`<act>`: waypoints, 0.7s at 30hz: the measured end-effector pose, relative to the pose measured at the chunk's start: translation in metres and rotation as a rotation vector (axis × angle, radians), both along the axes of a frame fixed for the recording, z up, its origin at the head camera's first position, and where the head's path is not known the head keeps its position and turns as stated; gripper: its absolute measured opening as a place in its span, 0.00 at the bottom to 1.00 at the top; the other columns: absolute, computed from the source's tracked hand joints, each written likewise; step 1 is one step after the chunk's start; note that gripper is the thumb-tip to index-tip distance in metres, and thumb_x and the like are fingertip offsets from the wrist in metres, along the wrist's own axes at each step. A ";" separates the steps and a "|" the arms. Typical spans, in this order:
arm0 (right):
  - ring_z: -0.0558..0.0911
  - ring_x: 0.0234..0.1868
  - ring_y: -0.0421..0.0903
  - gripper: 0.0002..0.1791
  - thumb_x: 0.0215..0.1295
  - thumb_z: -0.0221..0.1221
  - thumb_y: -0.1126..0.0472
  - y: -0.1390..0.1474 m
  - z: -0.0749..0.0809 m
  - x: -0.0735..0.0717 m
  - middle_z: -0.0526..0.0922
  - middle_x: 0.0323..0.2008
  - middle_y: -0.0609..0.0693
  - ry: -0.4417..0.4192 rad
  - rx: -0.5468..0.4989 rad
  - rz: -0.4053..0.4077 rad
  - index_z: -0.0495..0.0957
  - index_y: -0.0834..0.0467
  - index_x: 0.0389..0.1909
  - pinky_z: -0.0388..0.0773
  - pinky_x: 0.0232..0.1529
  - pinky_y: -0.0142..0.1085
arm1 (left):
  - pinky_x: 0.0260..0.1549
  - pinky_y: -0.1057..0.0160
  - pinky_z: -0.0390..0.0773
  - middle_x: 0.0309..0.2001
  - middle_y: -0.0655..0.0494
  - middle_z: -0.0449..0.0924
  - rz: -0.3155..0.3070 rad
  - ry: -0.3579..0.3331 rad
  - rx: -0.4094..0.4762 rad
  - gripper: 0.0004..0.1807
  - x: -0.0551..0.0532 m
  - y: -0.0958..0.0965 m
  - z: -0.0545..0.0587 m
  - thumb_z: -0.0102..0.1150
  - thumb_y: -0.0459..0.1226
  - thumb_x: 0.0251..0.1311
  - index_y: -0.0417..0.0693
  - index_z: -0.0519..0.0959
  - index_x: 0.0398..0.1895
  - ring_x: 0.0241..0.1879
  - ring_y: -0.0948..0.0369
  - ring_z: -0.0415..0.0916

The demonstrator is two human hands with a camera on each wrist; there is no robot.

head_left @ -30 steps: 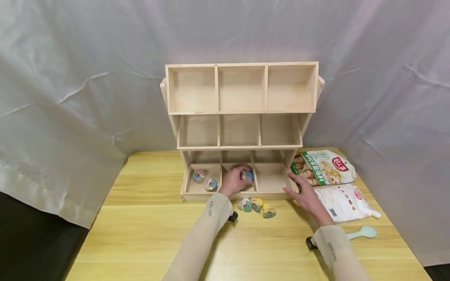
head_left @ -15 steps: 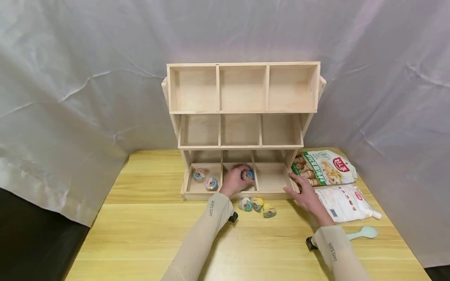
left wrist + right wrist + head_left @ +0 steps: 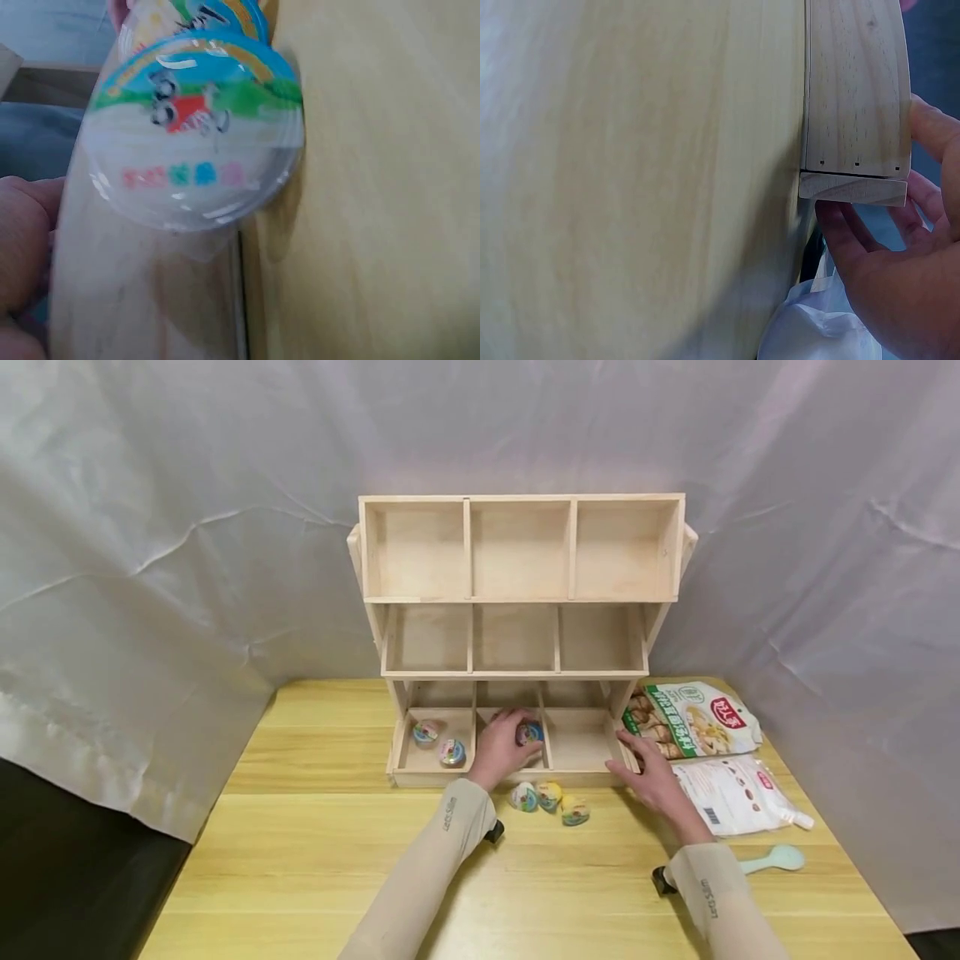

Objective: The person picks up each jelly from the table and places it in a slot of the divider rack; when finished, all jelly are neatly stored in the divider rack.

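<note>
In the head view my left hand (image 3: pixel 501 750) reaches into the bottom middle compartment of a wooden three-tier rack (image 3: pixel 480 779). Its thumb and fingers hold a small jelly cup (image 3: pixel 529 732) with a blue-edged lid. At the rack's front right corner, my right hand (image 3: pixel 651 777) grips the side board; in the right wrist view the thumb and fingers (image 3: pixel 847 232) lie around that corner. Two jelly cups (image 3: pixel 452 752) sit in the bottom left compartment. On the table before the rack lie three more, one with a white lid (image 3: pixel 187 142) seen close in the left wrist view.
Right of the rack lie a green and white food packet (image 3: pixel 697 718) and a white spouted pouch (image 3: pixel 742 795). A pale green spoon (image 3: pixel 780 857) lies near the right forearm. Grey cloth (image 3: pixel 187 568) hangs behind the wooden table (image 3: pixel 300 852).
The view has shifted slightly. My left hand stays in the bottom middle compartment with the jelly cup, moving barely at all. The right hand keeps its place on the rack's corner.
</note>
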State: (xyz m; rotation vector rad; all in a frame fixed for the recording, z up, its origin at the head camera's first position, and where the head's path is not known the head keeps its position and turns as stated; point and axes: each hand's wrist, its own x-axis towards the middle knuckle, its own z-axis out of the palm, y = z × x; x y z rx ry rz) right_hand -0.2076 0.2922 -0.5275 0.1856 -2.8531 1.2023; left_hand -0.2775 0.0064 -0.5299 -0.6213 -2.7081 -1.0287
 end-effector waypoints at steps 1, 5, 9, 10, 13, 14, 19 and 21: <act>0.65 0.70 0.71 0.37 0.76 0.61 0.51 0.000 0.000 0.000 0.65 0.68 0.69 -0.002 0.000 0.001 0.61 0.63 0.78 0.62 0.70 0.69 | 0.65 0.48 0.77 0.62 0.53 0.81 -0.001 0.016 -0.007 0.28 0.002 -0.001 0.002 0.75 0.47 0.60 0.53 0.80 0.62 0.64 0.50 0.77; 0.64 0.71 0.72 0.38 0.76 0.60 0.50 0.000 -0.002 -0.002 0.63 0.71 0.69 -0.009 0.002 0.001 0.60 0.63 0.78 0.61 0.70 0.70 | 0.63 0.49 0.77 0.60 0.54 0.82 -0.038 0.039 -0.002 0.26 0.013 -0.006 0.013 0.73 0.46 0.62 0.53 0.79 0.63 0.61 0.53 0.77; 0.64 0.71 0.72 0.38 0.76 0.61 0.50 0.001 -0.001 -0.003 0.63 0.71 0.70 -0.010 -0.006 0.005 0.60 0.63 0.78 0.61 0.71 0.69 | 0.62 0.51 0.78 0.59 0.55 0.82 -0.087 0.031 0.025 0.26 0.029 -0.013 0.024 0.73 0.43 0.62 0.53 0.80 0.63 0.58 0.56 0.77; 0.64 0.71 0.72 0.38 0.76 0.61 0.51 0.001 0.000 -0.003 0.63 0.70 0.70 -0.009 -0.008 0.008 0.60 0.64 0.78 0.61 0.71 0.69 | 0.62 0.52 0.78 0.59 0.55 0.82 -0.100 0.027 0.028 0.25 0.033 -0.016 0.025 0.72 0.43 0.63 0.53 0.80 0.63 0.58 0.56 0.77; 0.64 0.71 0.72 0.38 0.76 0.61 0.52 0.001 -0.001 -0.003 0.64 0.69 0.70 0.000 -0.018 0.009 0.60 0.64 0.78 0.61 0.72 0.68 | 0.59 0.54 0.80 0.58 0.55 0.82 -0.147 0.018 0.025 0.22 0.045 -0.023 0.027 0.71 0.44 0.64 0.54 0.81 0.60 0.57 0.56 0.78; 0.64 0.71 0.72 0.37 0.76 0.61 0.53 0.001 -0.002 -0.002 0.64 0.69 0.70 0.004 -0.019 0.009 0.60 0.64 0.78 0.62 0.72 0.68 | 0.57 0.56 0.81 0.57 0.55 0.83 -0.165 0.017 0.016 0.21 0.049 -0.026 0.027 0.70 0.45 0.65 0.54 0.82 0.60 0.55 0.56 0.79; 0.65 0.69 0.72 0.37 0.75 0.62 0.54 0.001 -0.004 -0.002 0.64 0.68 0.72 0.024 -0.026 0.014 0.61 0.66 0.77 0.63 0.70 0.68 | 0.45 0.64 0.83 0.54 0.55 0.84 -0.289 -0.006 -0.014 0.18 0.070 -0.041 0.026 0.69 0.43 0.66 0.53 0.83 0.58 0.46 0.57 0.83; 0.65 0.69 0.73 0.37 0.75 0.62 0.53 0.001 -0.004 -0.002 0.64 0.68 0.72 0.020 -0.027 0.016 0.61 0.66 0.77 0.63 0.70 0.68 | 0.45 0.65 0.83 0.53 0.56 0.85 -0.330 -0.022 -0.042 0.18 0.077 -0.047 0.024 0.70 0.41 0.66 0.53 0.83 0.58 0.45 0.58 0.84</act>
